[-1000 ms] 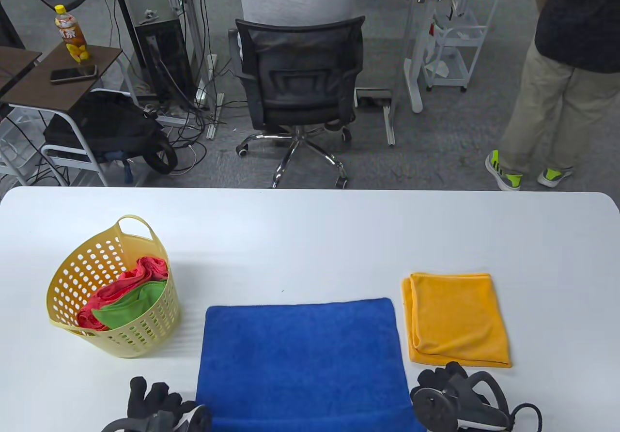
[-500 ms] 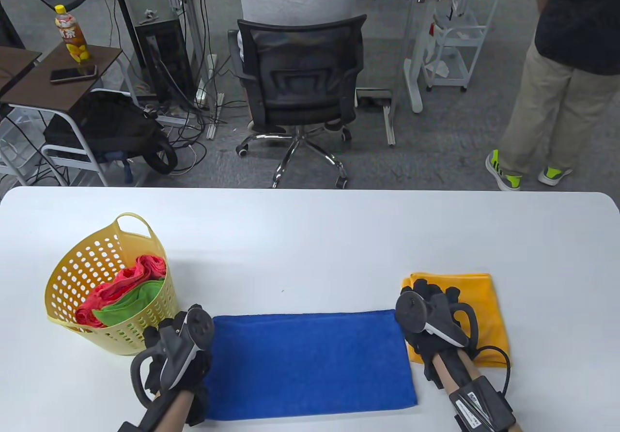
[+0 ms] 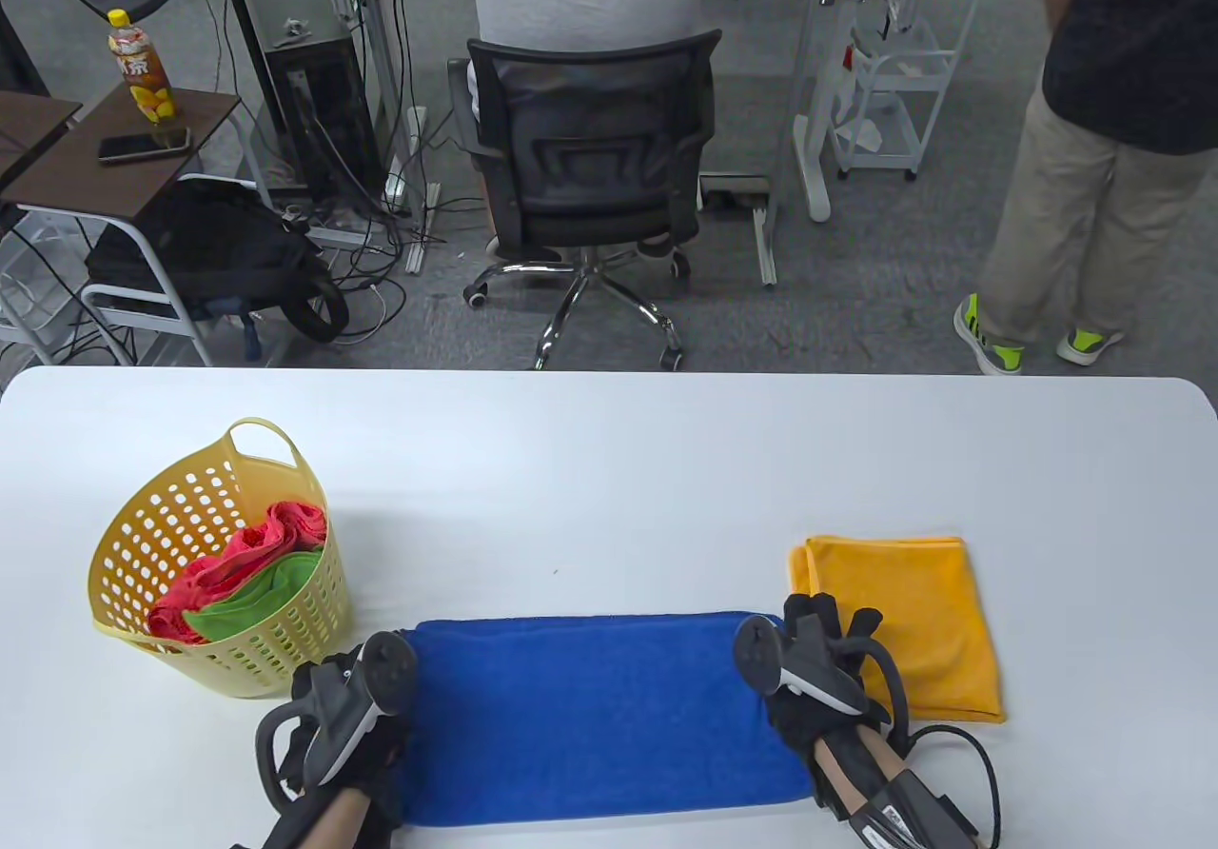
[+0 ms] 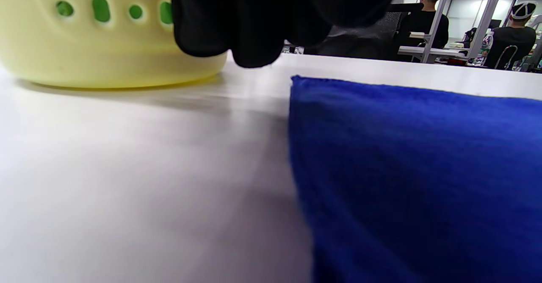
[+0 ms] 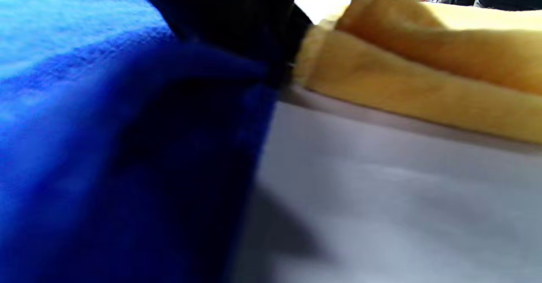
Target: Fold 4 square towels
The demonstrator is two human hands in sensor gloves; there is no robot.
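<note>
A blue towel point(image 3: 599, 706) lies folded in half, a long strip at the table's front centre. My left hand point(image 3: 347, 701) is at its left end; in the left wrist view its fingers point(image 4: 254, 20) hang just left of the towel's far corner point(image 4: 415, 168) without touching it. My right hand point(image 3: 818, 649) is at the towel's right end; in the right wrist view its fingers point(image 5: 237, 16) pinch the blue cloth point(image 5: 106, 126), which rises up to them. A folded orange towel point(image 3: 904, 630) lies right of that hand and shows in the right wrist view point(image 5: 423, 79).
A yellow perforated basket point(image 3: 133, 544) stands at the left with a red towel point(image 3: 257, 540) and a green towel point(image 3: 257, 592) in it, close behind my left hand; its wall shows in the left wrist view point(image 4: 106, 50). The white table point(image 3: 609, 468) stretches beyond the towels.
The blue towel went from a large square to a half-width strip. Both hands came forward to its ends; the right hand then shifted left off the orange towel onto the blue towel's right end.
</note>
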